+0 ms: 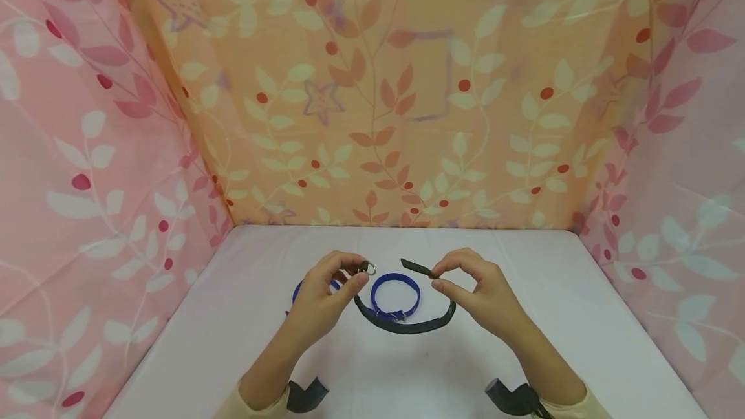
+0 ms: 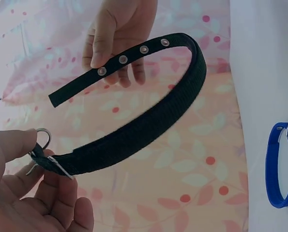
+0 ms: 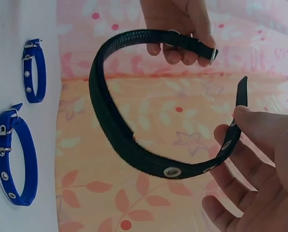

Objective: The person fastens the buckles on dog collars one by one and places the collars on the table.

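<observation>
A black pet collar hangs in a wide, unfastened loop between both hands, above the table. My left hand pinches its buckle end, where a metal ring and a buckle show. Near the pointed tip, the strap is pinched between thumb and fingers of my right hand. Metal eyelets run along that end of the strap. Beyond it, a buckled blue collar lies on the table. A second blue collar is partly hidden behind the left hand in the head view.
A white-covered table lies below the hands. Patterned cloth walls stand behind it and on both sides. Dark wrist mounts sit on both forearms.
</observation>
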### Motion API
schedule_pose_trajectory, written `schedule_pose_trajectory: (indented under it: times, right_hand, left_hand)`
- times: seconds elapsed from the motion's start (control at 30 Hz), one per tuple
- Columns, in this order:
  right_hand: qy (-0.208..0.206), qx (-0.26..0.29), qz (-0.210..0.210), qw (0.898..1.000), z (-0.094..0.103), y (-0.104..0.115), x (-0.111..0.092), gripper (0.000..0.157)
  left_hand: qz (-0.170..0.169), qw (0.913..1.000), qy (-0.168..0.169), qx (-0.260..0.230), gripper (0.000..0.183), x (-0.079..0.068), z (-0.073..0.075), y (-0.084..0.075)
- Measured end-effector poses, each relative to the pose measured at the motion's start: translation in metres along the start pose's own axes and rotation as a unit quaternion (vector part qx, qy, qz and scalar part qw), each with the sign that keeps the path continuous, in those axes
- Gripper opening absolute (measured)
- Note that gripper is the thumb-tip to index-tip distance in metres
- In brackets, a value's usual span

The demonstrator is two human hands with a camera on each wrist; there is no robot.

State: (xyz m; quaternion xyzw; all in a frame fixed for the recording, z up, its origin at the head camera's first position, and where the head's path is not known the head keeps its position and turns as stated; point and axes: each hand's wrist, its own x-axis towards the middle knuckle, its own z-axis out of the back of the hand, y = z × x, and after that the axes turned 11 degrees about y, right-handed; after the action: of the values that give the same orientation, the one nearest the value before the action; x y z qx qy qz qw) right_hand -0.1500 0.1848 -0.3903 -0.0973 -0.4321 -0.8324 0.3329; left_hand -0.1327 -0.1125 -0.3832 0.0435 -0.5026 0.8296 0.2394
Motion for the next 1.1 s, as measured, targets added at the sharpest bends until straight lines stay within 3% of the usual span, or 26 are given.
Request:
schedule_pose_trajectory:
  times: [0.23, 0.4, 0.77, 1.1]
  right_hand:
    - [0.011, -0.014, 0.065, 0.998, -0.003, -0.004, 0.002, 0.025]
    - [0.013, -0.032, 0.087, 0.996, -0.006, -0.005, 0.003, 0.028]
    - [0.023, -0.063, 0.093, 0.993, -0.01, -0.002, 0.003, 0.025]
    - [-0.003, -0.044, 0.143, 0.989, -0.012, 0.004, 0.002, 0.029]
  left_hand:
    - [-0.054, 0.9962, -0.005, 0.068, 0.024, -0.002, -0.001, -0.001]
    - [-0.069, 0.9934, -0.007, 0.092, 0.029, -0.002, -0.003, -0.001]
    - [-0.071, 0.9974, 0.007, 0.009, 0.029, -0.002, -0.008, 0.0]
    - [-0.011, 0.999, 0.028, -0.032, 0.025, -0.005, -0.015, -0.006]
